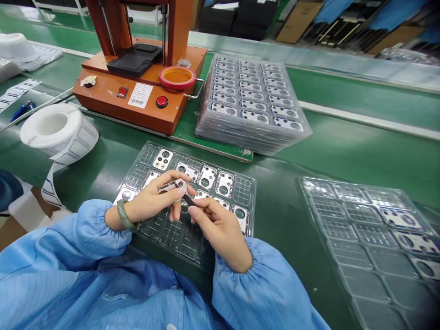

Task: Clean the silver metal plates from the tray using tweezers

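Observation:
My left hand [156, 201] grips a small silver metal plate [181, 183] with round holes, pinched between thumb and fingers. In my right hand [220, 229] is a thin dark tool [188, 200], perhaps tweezers, its tip touching or very near the plate. Both hands are above a clear plastic tray [243, 190], whose compartments hold several similar silver plates [207, 177], lying at different angles. My fingers partly cover the held plate and the tray's middle.
An orange press [137, 101] stands at the back, with a red tape roll [177, 77] on it. Right of it is a stack of filled trays [254, 101]. A label roll [58, 126] sits at left. Another clear tray [371, 243] with a few plates lies at right.

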Tool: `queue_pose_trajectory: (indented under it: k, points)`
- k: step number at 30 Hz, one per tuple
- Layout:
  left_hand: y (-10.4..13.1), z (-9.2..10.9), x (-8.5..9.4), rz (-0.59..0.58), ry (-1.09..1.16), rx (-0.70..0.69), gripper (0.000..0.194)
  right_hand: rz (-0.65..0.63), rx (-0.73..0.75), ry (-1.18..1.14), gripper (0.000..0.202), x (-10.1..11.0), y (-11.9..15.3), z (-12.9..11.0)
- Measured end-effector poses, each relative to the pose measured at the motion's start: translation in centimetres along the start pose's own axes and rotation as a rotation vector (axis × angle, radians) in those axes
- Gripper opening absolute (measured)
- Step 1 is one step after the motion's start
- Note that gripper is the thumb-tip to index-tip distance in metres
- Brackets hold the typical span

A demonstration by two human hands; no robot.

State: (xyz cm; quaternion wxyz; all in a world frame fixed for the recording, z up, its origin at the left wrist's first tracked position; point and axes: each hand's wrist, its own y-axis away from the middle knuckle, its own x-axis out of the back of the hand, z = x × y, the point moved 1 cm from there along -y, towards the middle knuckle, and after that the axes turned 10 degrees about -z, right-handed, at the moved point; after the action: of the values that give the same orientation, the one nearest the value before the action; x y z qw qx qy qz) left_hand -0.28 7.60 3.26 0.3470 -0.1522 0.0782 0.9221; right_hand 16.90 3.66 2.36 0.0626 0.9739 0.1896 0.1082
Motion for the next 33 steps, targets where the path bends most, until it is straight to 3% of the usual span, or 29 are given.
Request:
queue_pose_trajectory:
  k: [4, 7, 11, 16, 18, 23, 29, 33]
  points:
    - [0.03, 0.21, -0.15, 0.01, -0.014, -0.005, 0.025, -0.185, -0.099, -0.15, 0.04, 0.06, -0.15, -0.51]
    - [0.03, 0.27, -0.22, 0.023, -0.021, 0.003, 0.024, -0.254, -0.162, -0.248, 0.046, -0.05, -0.28, -0.6]
    - [-0.02, 0.16, -0.16, 0.052, -0.058, 0.045, 0.025, -0.245, -0.191, -0.25, 0.048, -0.19, -0.45, -0.25]
    - [-0.09, 0.01, -0.01, 0.062, -0.081, 0.044, 0.025, -0.008, -0.035, -0.099, 0.031, -0.22, -0.47, 0.26]
    - [-0.09, 0.02, -0.02, 0.062, -0.08, 0.037, 0.024, 0.029, -0.012, -0.061, 0.027, -0.22, -0.37, 0.36]
    - [-0.09, 0.09, -0.14, 0.06, -0.058, 0.03, 0.025, -0.056, -0.023, -0.049, 0.029, -0.05, -0.2, 0.16]
    - [-0.13, 0.18, -0.19, 0.051, -0.032, 0.023, 0.026, -0.269, -0.142, -0.28, 0.047, -0.16, -0.35, -0.19]
    - [-0.17, 0.19, -0.13, 0.062, -0.04, 0.029, 0.025, -0.222, -0.127, -0.221, 0.044, -0.3, -0.49, -0.01]
